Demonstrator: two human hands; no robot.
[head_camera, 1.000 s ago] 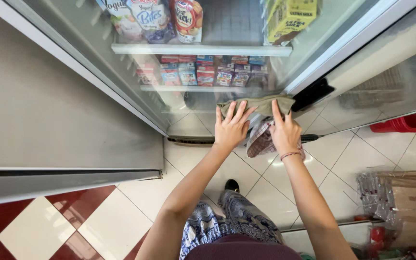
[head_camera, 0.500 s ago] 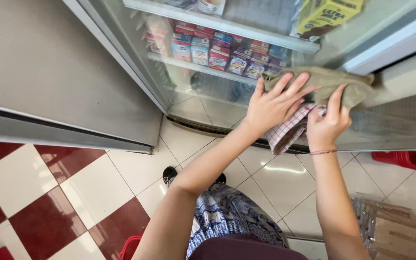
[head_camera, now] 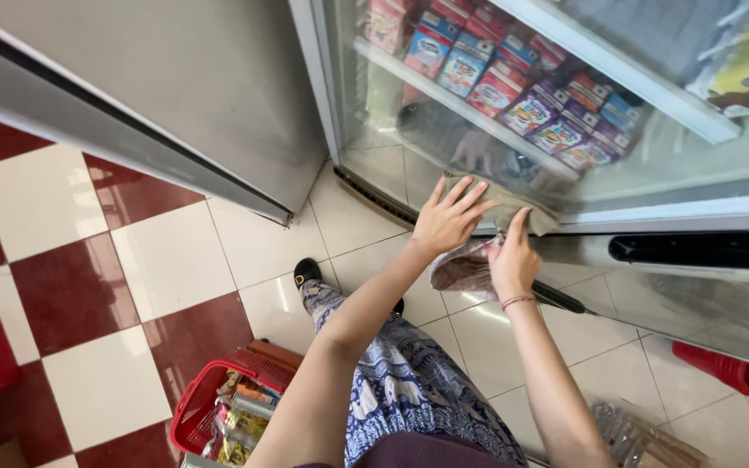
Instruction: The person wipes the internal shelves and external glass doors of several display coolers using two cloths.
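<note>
Left hand (head_camera: 446, 221) presses the olive cloth (head_camera: 513, 206) flat-fingered against the glass fridge door (head_camera: 652, 156); right hand (head_camera: 513, 260) grips a checked rag (head_camera: 461, 270) below it, which could slip loose.

Olive cloth (head_camera: 513, 204), red basket (head_camera: 197, 403)

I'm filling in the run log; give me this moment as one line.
left hand: flat on olive cloth | right hand: pressing cloth, checked rag beneath | surface: glass fridge door | floor: red basket
</note>
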